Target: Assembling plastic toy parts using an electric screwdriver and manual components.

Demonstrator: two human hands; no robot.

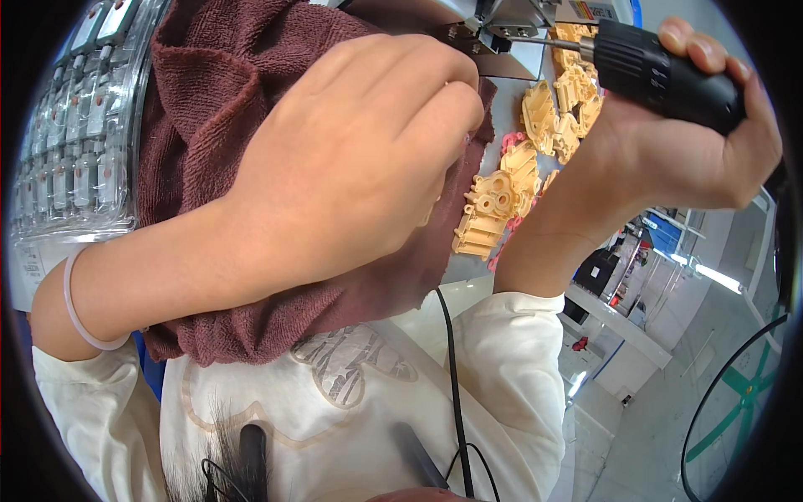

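Note:
My right hand (pixel 686 155) is wrapped round a black electric screwdriver (pixel 644 74), held sideways at the upper right. Its thin bit points left, with the tip at a small slot in a metal screw feeder (pixel 520 65). My left hand (pixel 360 151) is over a dark red-brown towel (pixel 209 92), its fingers curled inward and closed. A sliver of pale yellow shows under its palm edge, but whatever the fingers hold is hidden.
Several cream-yellow plastic housings (pixel 493 201) lie in a row beside the towel, with pink-red bits among them. A clear plastic tray (pixel 79 125) of grey metal-like parts is at the left. A black cable (pixel 452 368) hangs past my right sleeve.

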